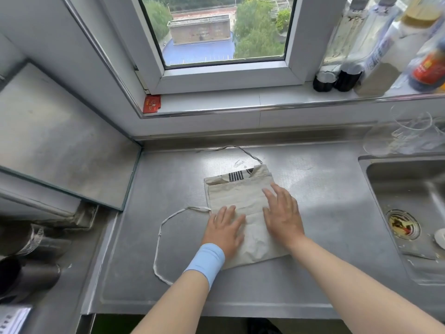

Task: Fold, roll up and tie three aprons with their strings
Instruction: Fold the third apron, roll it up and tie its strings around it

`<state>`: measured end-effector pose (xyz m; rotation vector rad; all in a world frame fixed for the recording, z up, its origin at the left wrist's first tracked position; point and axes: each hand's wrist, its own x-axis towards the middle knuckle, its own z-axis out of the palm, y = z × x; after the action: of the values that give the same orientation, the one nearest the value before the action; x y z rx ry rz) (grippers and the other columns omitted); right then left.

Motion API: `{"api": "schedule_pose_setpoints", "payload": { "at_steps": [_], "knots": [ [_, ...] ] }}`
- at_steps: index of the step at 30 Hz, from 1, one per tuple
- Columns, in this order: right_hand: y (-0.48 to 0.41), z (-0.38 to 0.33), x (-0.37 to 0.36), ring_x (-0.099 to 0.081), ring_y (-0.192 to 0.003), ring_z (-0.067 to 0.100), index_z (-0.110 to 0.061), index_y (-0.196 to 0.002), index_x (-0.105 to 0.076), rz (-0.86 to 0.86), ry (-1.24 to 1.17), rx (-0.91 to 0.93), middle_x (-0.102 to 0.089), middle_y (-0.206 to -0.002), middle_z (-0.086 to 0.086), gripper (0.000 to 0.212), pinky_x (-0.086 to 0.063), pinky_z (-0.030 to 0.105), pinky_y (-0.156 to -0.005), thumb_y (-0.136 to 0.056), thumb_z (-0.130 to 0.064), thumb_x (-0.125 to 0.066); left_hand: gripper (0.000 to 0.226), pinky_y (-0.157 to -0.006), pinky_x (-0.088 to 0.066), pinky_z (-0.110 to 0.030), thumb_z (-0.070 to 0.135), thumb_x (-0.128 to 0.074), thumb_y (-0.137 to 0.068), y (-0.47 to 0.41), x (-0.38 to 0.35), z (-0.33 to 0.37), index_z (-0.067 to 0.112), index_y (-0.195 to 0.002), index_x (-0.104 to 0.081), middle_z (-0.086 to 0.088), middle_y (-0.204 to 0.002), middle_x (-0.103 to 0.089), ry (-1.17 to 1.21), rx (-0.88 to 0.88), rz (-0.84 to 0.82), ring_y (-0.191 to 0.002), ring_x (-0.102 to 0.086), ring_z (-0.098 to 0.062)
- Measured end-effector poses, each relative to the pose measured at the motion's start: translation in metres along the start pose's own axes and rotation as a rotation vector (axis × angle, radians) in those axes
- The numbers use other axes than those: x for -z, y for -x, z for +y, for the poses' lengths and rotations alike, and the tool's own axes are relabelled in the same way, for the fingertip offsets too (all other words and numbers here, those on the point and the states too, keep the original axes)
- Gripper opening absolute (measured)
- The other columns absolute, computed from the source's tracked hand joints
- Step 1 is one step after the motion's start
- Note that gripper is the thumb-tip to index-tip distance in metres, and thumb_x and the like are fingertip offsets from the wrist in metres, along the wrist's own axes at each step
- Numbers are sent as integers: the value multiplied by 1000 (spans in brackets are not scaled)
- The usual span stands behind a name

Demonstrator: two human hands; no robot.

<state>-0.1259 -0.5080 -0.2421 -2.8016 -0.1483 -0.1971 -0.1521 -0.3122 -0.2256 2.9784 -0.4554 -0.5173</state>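
A folded beige fabric apron (231,194) is laid flat on the grey stainless steel counter (168,184), left of the steel sink (399,189). It is pressed down by both hands: the left hand (226,230), banded by a light blue wristband (206,261), and the right hand (281,213) beside it, fingers straight and slightly spread on each. One pale string (159,237) is looped leftward; another (240,149) is trailed beyond the far edge, where a black striped patch, perhaps a print, is exposed.
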Motion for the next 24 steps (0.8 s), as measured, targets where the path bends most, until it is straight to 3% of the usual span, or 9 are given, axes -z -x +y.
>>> {"api": "schedule_pose_setpoints", "payload": {
  "at_steps": [3,7,9,11,13,14,17,20,24],
  "knots": [
    [28,6,-8,-30,-145,29,-18,-148,-41,-286,19,201,-30,-159,9,61,-31,46,-115,-94,-45,-36,74,-118,4,-51,59,-27,-94,4,-16,1,29,-153,6,0,-159,24,-48,117,-137,-146,21,-25],
    [40,13,-13,2,-152,29,-23,-156,-5,-482,122,295,7,-162,6,72,10,36,-118,-96,-56,-26,83,-117,10,-51,63,-23,-94,16,-22,-6,18,-151,17,-5,-156,30,-137,199,-146,-145,25,-23],
    [37,12,-7,-10,-151,33,-22,-157,-12,-471,165,313,0,-161,10,72,7,36,-117,-94,-51,-33,82,-116,11,-51,60,-27,-95,18,-19,-6,16,-152,13,-6,-157,26,-166,192,-123,-146,21,-24],
    [37,10,6,-18,-150,34,-22,-157,-21,-473,196,356,-8,-162,13,78,-1,39,-119,-85,-48,-37,66,-117,-9,-49,42,-43,-96,21,-13,-5,21,-152,-14,-5,-161,5,-123,79,-48,-149,-2,-29],
    [43,12,14,0,-153,30,-28,-158,-10,-577,226,434,5,-165,10,90,3,42,-121,-75,-50,-36,46,-99,-40,-42,19,-59,-83,26,-12,-3,23,-128,-50,-3,-144,-28,-67,-84,53,-132,-41,-34],
    [47,10,20,6,-153,27,-31,-158,-5,-634,233,445,10,-165,8,96,4,44,-122,-70,-50,-39,41,-91,-44,-39,15,-60,-79,30,-12,-2,23,-118,-54,-2,-133,-35,-71,-125,82,-122,-49,-33],
    [52,5,30,15,-151,24,-33,-157,5,-714,297,424,19,-164,6,103,5,45,-122,-71,-34,-52,38,-96,-38,-35,38,-53,-87,43,-12,-1,22,-122,-48,0,-133,-38,-22,-62,41,-124,-36,-28],
    [48,1,35,11,-152,24,-30,-157,5,-730,357,434,16,-165,6,103,-5,43,-123,-77,-17,-58,70,-103,-36,-35,63,-60,-74,50,-8,-2,21,-127,-43,1,-138,-33,27,-70,11,-129,-27,-25],
    [49,-9,38,5,-153,24,-25,-158,1,-730,370,388,11,-166,6,94,-13,43,-122,-83,-13,-55,79,-108,-35,-38,49,-69,-71,57,-1,-1,18,-135,-35,-3,-147,-23,29,-77,-99,-137,-20,-27]
  ]
}}
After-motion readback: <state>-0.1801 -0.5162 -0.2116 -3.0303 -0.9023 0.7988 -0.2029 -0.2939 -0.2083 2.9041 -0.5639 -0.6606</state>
